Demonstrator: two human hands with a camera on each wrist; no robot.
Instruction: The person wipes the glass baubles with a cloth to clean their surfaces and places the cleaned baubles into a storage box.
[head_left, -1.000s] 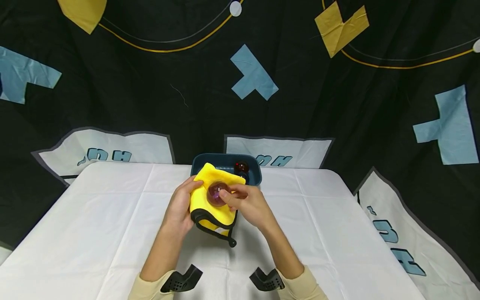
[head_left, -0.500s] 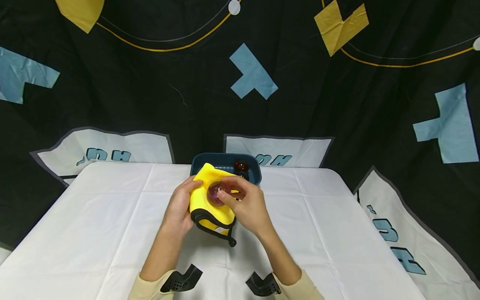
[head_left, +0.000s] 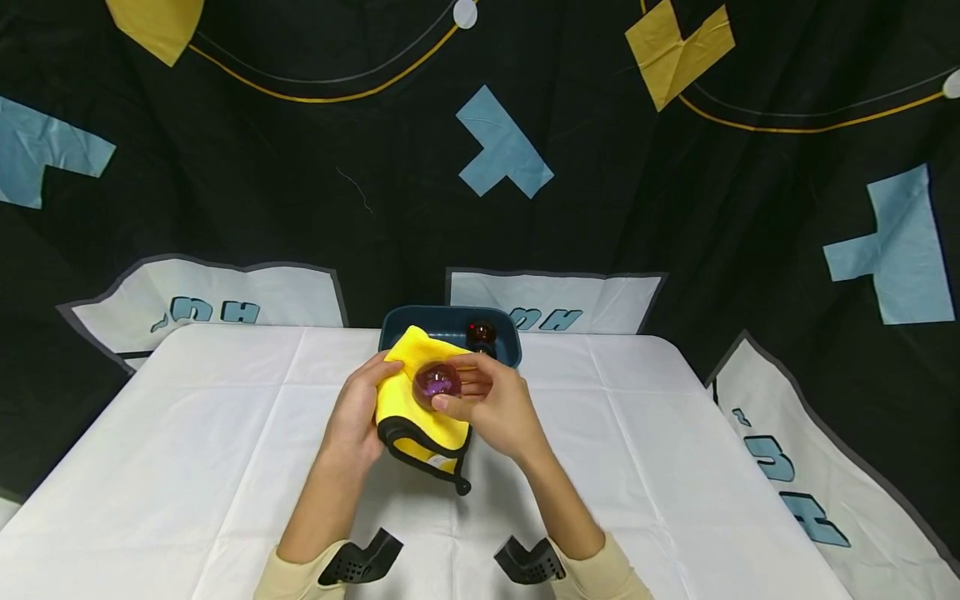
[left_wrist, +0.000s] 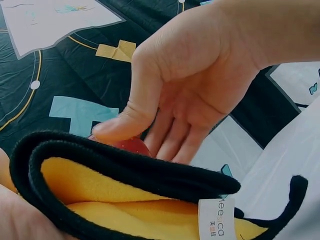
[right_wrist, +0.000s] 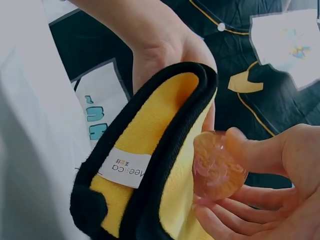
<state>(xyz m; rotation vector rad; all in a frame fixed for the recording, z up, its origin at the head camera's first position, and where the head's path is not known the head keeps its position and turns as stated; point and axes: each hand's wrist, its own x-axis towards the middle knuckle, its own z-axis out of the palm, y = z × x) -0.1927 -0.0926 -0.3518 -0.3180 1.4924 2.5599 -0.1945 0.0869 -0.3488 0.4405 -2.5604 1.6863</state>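
Observation:
My left hand [head_left: 354,410] grips a folded yellow towel [head_left: 405,402] with a black edge, thumb on its upper face and the fingers hidden behind. In the left wrist view the folds of the towel [left_wrist: 105,182] stand apart, with a white label on the lower one. Between the thumb and fingers of my right hand [head_left: 504,408] is a see-through purple-pink glass ball [head_left: 435,382], held against the towel's yellow face. The right wrist view shows the ball [right_wrist: 218,167] close up, thumb on top and fingertips under it.
Behind the towel stands a dark blue tray [head_left: 513,337], partly covered by it. Inside, at the right, lies a dark red ball [head_left: 481,332] with another dark round thing just in front. A white cloth [head_left: 637,467] covers the table; a black printed curtain [head_left: 375,217] hangs behind.
My right thumb has slid down to the ball's lower edge and the fingers have shifted round it, so more of the purple ball shows. The left hand and towel have hardly moved.

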